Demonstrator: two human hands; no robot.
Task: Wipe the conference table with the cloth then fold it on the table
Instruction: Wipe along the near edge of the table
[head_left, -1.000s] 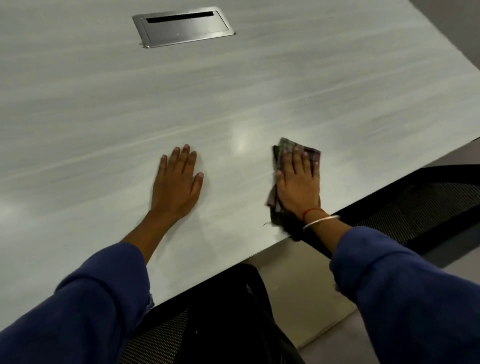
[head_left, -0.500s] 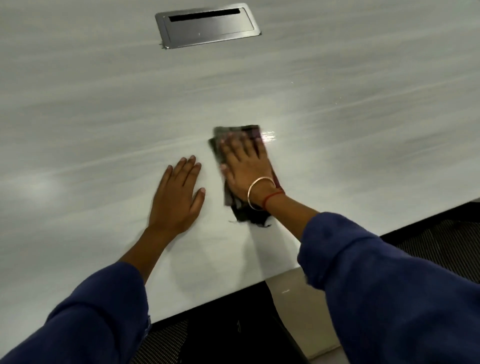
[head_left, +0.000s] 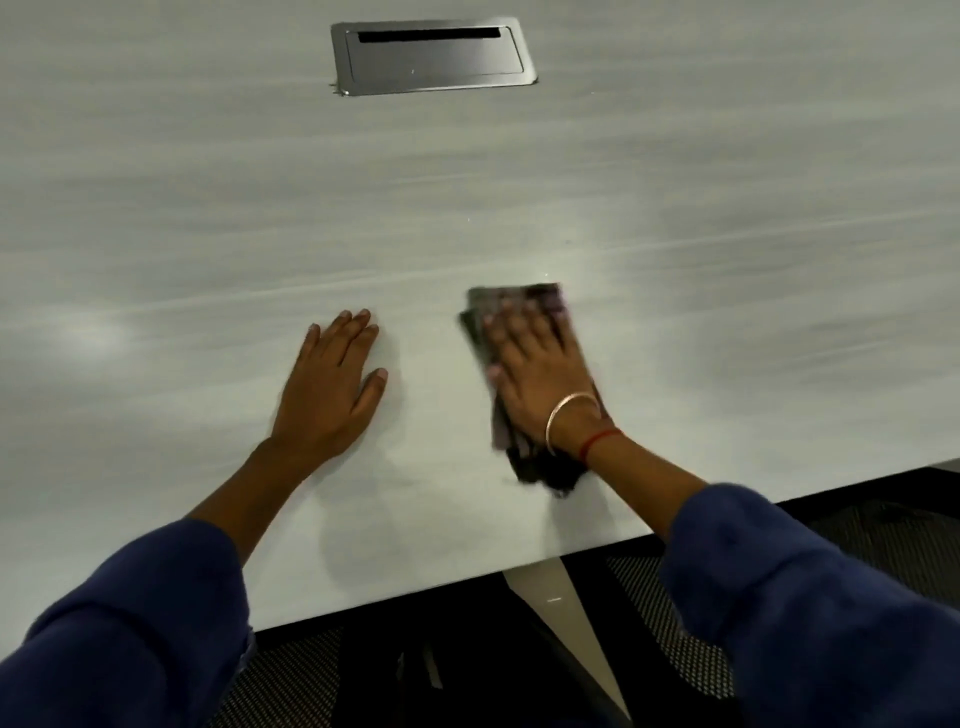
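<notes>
**One head-worn camera, looking down over the table**

The only view comes from a wide-angle camera on the person's head, facing forward and steeply down onto the table (head_left: 675, 208). It sits close. The left sleeve (head_left: 119, 634) and right sleeve (head_left: 810, 597) fill the lower corners, and the left hand (head_left: 327, 384) and right hand (head_left: 540, 374) lie near mid-frame. The table's near edge slants across the bottom, with a mesh chair (head_left: 883, 535) below it. A metal cable box (head_left: 434, 57) sits at the top edge, farthest from the lens.

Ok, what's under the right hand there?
A dark checked cloth, pressed flat on the conference table by the right hand. Its far and near ends show; the middle is covered.
</notes>
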